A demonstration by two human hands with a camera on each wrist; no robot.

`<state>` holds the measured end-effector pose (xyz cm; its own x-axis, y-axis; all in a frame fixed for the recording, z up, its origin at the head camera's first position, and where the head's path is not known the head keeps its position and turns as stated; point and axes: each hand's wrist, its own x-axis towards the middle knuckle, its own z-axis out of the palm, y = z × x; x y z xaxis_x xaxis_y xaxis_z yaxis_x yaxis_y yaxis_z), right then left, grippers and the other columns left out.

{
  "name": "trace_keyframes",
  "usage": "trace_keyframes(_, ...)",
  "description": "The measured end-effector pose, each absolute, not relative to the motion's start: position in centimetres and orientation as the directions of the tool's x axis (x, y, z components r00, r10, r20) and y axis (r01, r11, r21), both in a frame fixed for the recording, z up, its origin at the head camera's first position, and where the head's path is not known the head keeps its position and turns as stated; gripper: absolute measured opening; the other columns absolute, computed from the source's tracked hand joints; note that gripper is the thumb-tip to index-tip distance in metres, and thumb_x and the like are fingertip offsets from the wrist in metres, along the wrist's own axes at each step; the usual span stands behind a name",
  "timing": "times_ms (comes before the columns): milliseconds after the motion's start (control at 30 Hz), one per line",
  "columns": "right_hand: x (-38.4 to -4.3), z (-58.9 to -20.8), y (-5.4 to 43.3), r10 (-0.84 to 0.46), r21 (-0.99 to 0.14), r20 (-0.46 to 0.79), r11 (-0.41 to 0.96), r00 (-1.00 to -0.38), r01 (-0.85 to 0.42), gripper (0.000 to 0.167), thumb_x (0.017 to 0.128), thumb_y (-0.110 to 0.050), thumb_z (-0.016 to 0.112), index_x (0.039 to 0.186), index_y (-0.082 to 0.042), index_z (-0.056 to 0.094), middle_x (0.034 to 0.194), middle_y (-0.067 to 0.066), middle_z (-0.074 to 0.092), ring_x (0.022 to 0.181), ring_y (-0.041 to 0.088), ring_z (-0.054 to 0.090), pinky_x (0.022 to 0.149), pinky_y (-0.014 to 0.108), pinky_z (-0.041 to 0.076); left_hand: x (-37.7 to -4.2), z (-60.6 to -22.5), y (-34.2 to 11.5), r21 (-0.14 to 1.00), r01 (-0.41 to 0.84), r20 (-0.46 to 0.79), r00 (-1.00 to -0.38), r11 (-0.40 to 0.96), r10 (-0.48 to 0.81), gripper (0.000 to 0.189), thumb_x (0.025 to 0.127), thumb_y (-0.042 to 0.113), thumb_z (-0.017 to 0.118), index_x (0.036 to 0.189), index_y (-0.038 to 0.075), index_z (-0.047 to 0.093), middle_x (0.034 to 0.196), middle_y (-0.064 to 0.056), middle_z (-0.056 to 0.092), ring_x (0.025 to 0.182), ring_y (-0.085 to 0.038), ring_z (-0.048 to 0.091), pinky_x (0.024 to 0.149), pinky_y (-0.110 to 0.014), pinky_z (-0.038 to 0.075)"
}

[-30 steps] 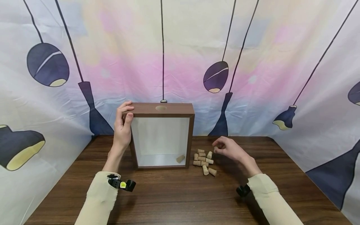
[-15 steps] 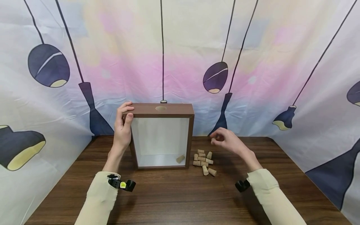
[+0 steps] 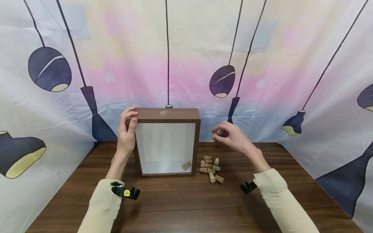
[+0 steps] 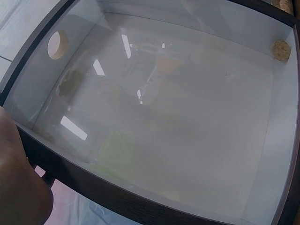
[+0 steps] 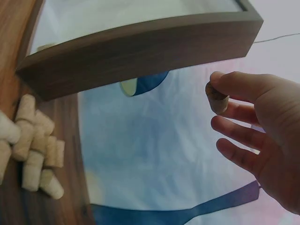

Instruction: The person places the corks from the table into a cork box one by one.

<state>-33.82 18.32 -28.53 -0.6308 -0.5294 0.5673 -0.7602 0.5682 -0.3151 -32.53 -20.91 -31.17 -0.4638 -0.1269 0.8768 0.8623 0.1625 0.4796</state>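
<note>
A brown wooden shadow box (image 3: 197, 145) with a clear front stands upright on the table, a round hole (image 3: 166, 113) in its top. My left hand (image 3: 126, 136) grips its upper left corner, thumb at the front and fingers over the top. Inside, one cork (image 3: 186, 165) leans in the lower right corner; the left wrist view shows that cork (image 4: 281, 50) end-on. To the right of the box, my right hand (image 3: 233, 137) holds another cork (image 5: 217, 98) between thumb and fingers, raised above the table. Below that hand lies a loose pile of several corks (image 3: 211, 171).
The dark wood table (image 3: 180, 207) runs back to a printed cloth backdrop (image 3: 186, 64) with painted lamps. The pile sits close to the box's right side. Black wrist cameras are strapped to both sleeves.
My right hand has risen from beside the pile and moved left toward the box, carrying the cork. The left hand and the box have stayed in place.
</note>
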Motion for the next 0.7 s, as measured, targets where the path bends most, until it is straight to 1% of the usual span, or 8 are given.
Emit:
trace_keyframes(133,-33.5,-27.4,17.6,-0.522,-0.295,0.596,0.563,-0.609,-0.772,0.018,0.089,-0.019,0.076,0.106,-0.014,0.072,0.102,0.001,0.067,0.081,0.012,0.064,0.071,0.034,0.054,-32.5,-31.2,-21.0,0.478,0.863,0.878,-0.462,0.164,-0.124,0.037,0.106,0.022,0.048,0.126,-0.01,0.049,0.147,-0.021,0.042,0.137,-0.018,0.04,0.098,-0.022,0.034)
trace_keyframes(233,-33.1,-26.4,17.1,-0.518,-0.283,0.617,0.556,-0.592,-0.782,0.018,0.089,-0.02,0.076,0.106,-0.014,0.072,0.104,0.002,0.067,0.083,0.013,0.064,0.071,0.034,0.054,-32.5,-31.3,-21.1,0.476,0.863,0.879,-0.461,0.166,-0.123,0.04,0.106,0.025,0.048,0.126,-0.009,0.05,0.147,-0.02,0.042,0.137,-0.019,0.04,0.098,-0.022,0.035)
trace_keyframes(333,-32.9,-25.5,16.6,-0.513,-0.277,0.635,0.546,-0.578,-0.79,0.019,0.089,-0.02,0.077,0.106,-0.013,0.072,0.103,0.002,0.067,0.083,0.014,0.063,0.071,0.037,0.054,-32.5,-31.3,-21.1,0.478,0.861,0.878,-0.462,0.171,-0.125,0.042,0.106,0.028,0.049,0.126,-0.009,0.05,0.147,-0.02,0.042,0.136,-0.018,0.041,0.097,-0.022,0.035)
trace_keyframes(467,-32.7,-24.5,16.2,-0.503,-0.273,0.656,0.537,-0.563,-0.798,0.019,0.088,-0.019,0.077,0.105,-0.012,0.073,0.102,0.002,0.067,0.083,0.014,0.063,0.071,0.041,0.054,-32.7,-31.4,-21.1,0.48,0.86,0.877,-0.465,0.175,-0.123,0.044,0.106,0.03,0.049,0.125,-0.01,0.049,0.147,-0.022,0.042,0.136,-0.018,0.041,0.096,-0.022,0.035)
trace_keyframes(567,-32.7,-23.8,15.8,-0.5,-0.261,0.672,0.53,-0.546,-0.807,0.018,0.088,-0.019,0.077,0.105,-0.012,0.073,0.101,0.002,0.067,0.082,0.013,0.062,0.071,0.039,0.054,-32.7,-31.5,-21.1,0.481,0.859,0.876,-0.466,0.173,-0.123,0.045,0.105,0.03,0.049,0.125,-0.01,0.049,0.147,-0.024,0.041,0.136,-0.018,0.041,0.096,-0.022,0.035)
trace_keyframes(700,-32.6,-22.9,15.2,-0.502,-0.24,0.692,0.518,-0.519,-0.821,0.018,0.088,-0.02,0.077,0.104,-0.013,0.073,0.101,0.001,0.067,0.082,0.012,0.062,0.071,0.035,0.054,-32.8,-31.4,-21.2,0.482,0.859,0.876,-0.467,0.172,-0.122,0.044,0.106,0.03,0.049,0.126,-0.009,0.05,0.147,-0.022,0.041,0.137,-0.019,0.04,0.097,-0.022,0.034)
